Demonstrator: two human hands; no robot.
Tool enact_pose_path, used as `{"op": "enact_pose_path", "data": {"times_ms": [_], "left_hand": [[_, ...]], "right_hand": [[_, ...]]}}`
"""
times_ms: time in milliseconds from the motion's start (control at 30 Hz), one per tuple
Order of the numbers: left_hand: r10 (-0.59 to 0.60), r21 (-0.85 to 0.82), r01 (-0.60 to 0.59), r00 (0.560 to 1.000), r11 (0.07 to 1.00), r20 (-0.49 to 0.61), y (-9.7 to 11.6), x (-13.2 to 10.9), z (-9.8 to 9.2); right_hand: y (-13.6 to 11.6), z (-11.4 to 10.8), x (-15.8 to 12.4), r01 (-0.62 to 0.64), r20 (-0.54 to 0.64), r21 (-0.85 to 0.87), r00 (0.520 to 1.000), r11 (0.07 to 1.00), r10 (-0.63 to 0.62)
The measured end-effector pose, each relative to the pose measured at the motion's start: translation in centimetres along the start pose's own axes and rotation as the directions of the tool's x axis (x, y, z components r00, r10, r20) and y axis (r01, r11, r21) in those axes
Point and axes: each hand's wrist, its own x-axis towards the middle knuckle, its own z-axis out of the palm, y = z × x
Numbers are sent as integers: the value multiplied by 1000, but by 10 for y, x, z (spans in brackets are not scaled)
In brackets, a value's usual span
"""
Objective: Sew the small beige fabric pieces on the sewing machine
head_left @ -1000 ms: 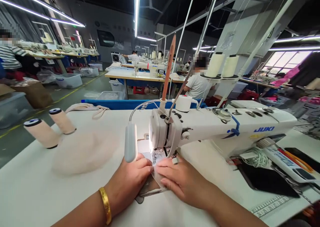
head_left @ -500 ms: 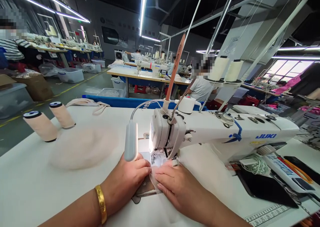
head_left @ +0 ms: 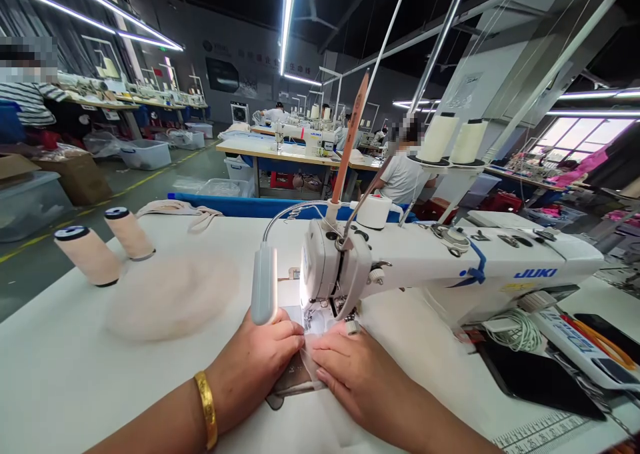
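A white sewing machine (head_left: pixel 345 261) stands before me, its needle area lit by a small gooseneck lamp (head_left: pixel 265 287). Thin, see-through pale fabric (head_left: pixel 313 357) lies under the presser foot and spreads over the machine bed. My left hand (head_left: pixel 260 354), wearing a gold bangle (head_left: pixel 205 407), is left of the foot, fingers bent and closed on the fabric edge. Just right of the foot, my right hand (head_left: pixel 350 367) presses the same fabric, fingers held together. Both hands' fingertips nearly meet in front of the needle. The fabric between the fingers is partly hidden.
Two peach thread cones (head_left: pixel 87 254) stand at the left, near a heap of sheer fabric (head_left: pixel 173 297). On the right lie a black tablet (head_left: pixel 540 381), a coiled pale cable (head_left: pixel 517 331) and a printed ruler (head_left: pixel 540 434). Co-workers sit at machines beyond.
The view has shifted slightly, so the cones and tablet appear a little further right. Both hands stay by the presser foot on the fabric, with hardly any movement.
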Motion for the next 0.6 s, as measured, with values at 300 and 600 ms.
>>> {"op": "enact_pose_path", "data": {"times_ms": [300, 600], "left_hand": [[12, -7, -12, 1000, 1000, -17, -2, 3, -2], [-15, 62, 16, 1000, 998, -15, -6, 5, -2]], "right_hand": [[-1, -1, 2, -16, 3, -14, 1000, 1000, 16], [-2, -3, 5, 9, -28, -61, 1000, 998, -11]]}}
